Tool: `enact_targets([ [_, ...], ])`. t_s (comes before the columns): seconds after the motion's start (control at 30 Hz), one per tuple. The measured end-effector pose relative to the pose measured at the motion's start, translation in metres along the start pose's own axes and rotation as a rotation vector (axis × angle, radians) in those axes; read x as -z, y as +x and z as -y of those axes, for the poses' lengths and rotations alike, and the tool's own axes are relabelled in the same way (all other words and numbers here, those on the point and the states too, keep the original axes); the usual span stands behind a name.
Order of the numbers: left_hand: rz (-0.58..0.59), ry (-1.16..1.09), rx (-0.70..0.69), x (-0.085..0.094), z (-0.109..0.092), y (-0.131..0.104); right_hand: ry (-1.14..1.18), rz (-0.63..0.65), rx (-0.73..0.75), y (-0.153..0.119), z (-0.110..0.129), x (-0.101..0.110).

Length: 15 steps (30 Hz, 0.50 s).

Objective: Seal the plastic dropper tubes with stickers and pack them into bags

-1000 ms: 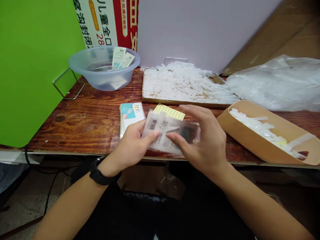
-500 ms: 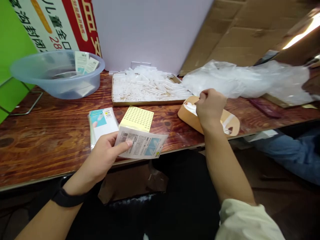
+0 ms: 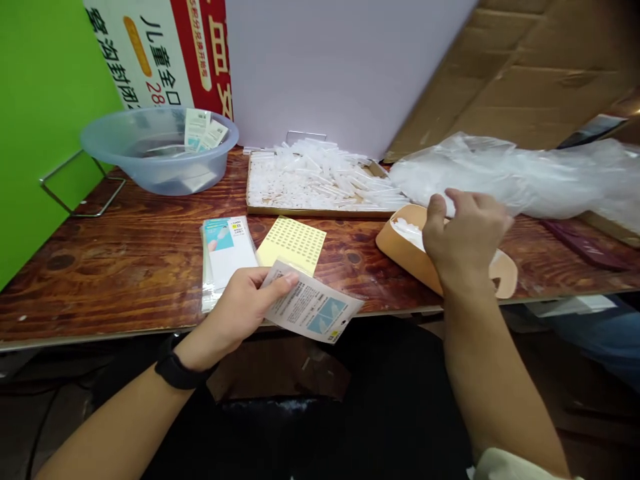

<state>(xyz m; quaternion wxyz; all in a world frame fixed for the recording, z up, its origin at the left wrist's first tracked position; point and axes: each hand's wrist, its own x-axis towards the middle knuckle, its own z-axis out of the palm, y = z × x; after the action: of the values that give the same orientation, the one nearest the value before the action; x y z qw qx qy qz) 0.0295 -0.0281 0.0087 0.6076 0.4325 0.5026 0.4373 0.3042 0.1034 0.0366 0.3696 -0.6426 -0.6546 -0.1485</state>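
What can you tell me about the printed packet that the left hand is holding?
The printed packet is a flat, thin, glossy sleeve, white with small black text, a barcode and a light blue picture panel. It is tilted, its far end sticking out past the front edge of the wooden table. The left hand pinches its near end, thumb on top. Nothing else touches it. Whether it holds anything cannot be seen.

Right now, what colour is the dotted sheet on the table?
Pale yellow sheet with a grid of small dots; head view.

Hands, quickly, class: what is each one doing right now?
Left hand: closed on a printed packet.
Right hand: over the tan scoop, fingers curled; a grip cannot be told.
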Motion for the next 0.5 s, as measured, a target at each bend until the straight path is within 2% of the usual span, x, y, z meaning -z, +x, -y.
enact_targets([
  [0.03,0.004,0.013,-0.001,0.0,0.0,0.0,0.169,0.022,0.047,-0.007,0.012,0.007],
  [0.07,0.011,0.029,-0.002,0.001,0.0,-0.001,0.36,0.102,0.072,-0.014,0.026,0.013],
  [0.1,0.02,0.048,-0.006,0.001,0.0,-0.001,0.556,0.299,0.086,-0.022,0.04,0.019],
  [0.17,0.042,0.099,-0.02,0.001,-0.001,-0.002,0.817,0.837,0.114,-0.037,0.069,0.029],
  [0.2,0.046,0.133,-0.032,0.001,-0.002,-0.003,0.896,1.043,0.111,-0.044,0.081,0.032],
  [0.23,0.049,0.169,-0.046,0.001,-0.003,-0.003,0.947,1.194,0.099,-0.048,0.091,0.033],
  [0.3,0.055,0.239,-0.07,0.002,-0.004,-0.004,1.008,1.323,0.051,-0.054,0.103,0.033],
  [0.5,0.135,0.29,-0.094,0.008,-0.01,-0.008,1.15,1.385,-0.182,-0.056,0.104,0.017],
])
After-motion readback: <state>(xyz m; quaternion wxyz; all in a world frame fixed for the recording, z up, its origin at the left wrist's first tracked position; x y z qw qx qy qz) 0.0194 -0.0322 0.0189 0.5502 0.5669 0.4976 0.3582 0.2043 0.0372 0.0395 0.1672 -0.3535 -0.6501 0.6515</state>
